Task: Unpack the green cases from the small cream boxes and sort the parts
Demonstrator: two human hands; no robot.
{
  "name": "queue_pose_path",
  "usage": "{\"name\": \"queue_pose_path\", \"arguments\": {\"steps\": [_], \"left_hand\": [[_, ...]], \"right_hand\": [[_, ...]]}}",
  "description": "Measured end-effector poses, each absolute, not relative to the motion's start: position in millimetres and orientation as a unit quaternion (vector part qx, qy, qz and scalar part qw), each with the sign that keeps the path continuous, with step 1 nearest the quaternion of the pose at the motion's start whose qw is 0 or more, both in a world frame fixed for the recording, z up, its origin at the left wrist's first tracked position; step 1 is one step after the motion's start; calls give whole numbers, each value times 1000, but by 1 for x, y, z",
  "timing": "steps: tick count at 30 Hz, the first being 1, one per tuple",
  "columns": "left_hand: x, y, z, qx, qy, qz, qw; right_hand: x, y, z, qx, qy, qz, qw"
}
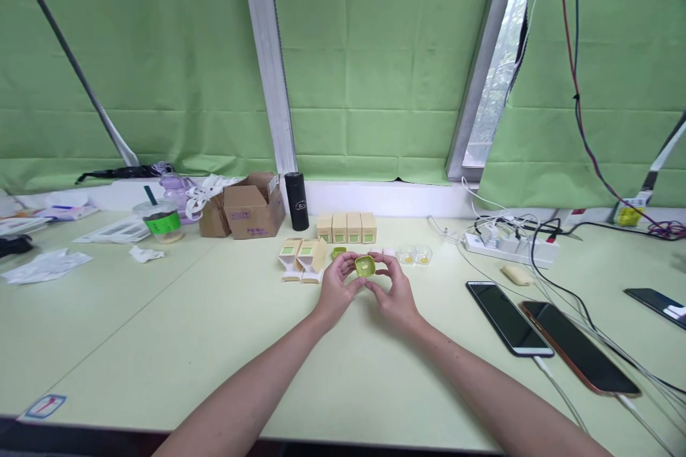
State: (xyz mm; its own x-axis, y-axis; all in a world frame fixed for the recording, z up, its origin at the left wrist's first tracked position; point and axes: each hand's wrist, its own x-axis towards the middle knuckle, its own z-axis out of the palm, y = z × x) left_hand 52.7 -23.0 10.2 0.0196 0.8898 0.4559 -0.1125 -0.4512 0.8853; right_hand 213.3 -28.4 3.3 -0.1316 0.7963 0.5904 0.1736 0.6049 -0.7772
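Green and square, a small open container (365,266) is grasped between both hands above the pale table (214,343). The left hand (341,283) holds it from the left side, thumb toward the near edge and fingers curled behind; the right hand (395,293) mirrors this from the right, its fingers arched at the side and its thumb reaching in near the other thumb. Both forearms come up from the bottom of the view and converge, the left slanting inward to the right, the right slanting inward to the left.

Just beyond the left hand sits another green container (338,253), and behind it stands a row of small kraft boxes (346,228). Two opened kraft boxes (301,260) are left of that hand. Clear plastic cups (415,255) with yellow pieces inside lie beyond the right hand, to its right. Farther right are two smartphones (511,318) with white cables attached.
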Motion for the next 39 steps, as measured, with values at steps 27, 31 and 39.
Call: {"name": "queue_pose_path", "arguments": {"steps": [27,31,39], "left_hand": [[64,-36,15,664,396,538,336],[63,-36,16,664,391,544,332],[61,-34,15,648,406,561,316]], "right_hand": [[218,-23,-3,-344,-700,123,614],[220,-25,-1,-346,-716,102,597],[223,-25,2,-354,-731,95,576]]}}
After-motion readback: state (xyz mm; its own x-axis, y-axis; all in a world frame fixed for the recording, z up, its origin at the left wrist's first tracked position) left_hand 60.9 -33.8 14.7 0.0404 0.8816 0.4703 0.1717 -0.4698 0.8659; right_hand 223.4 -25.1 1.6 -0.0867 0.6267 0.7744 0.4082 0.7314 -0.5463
